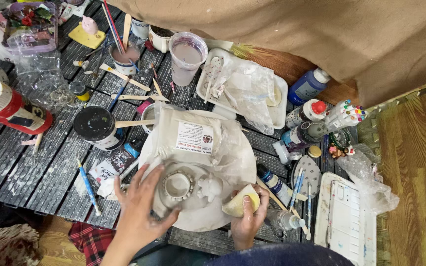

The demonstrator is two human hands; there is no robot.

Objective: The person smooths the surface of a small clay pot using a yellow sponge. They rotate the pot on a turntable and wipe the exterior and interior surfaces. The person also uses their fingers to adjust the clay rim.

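My left hand [139, 207] rests with spread fingers on the left side of a small round white clay piece [177, 186] that sits on a white round board [223, 216]. A small white clay figure [210, 187] stands just right of the piece. My right hand [248, 219] is closed around a yellow sponge [241, 201] at the board's right edge. A white plastic bag of clay with a label [193, 135] lies on the far half of the board.
Around the board lie a black-lidded jar [94, 125], cups of murky water [187, 56], brushes, wooden sticks, paint bottles [309, 84], a white tray with crumpled plastic [245, 88], a paint palette [343, 216] and a red-and-white can [11, 106].
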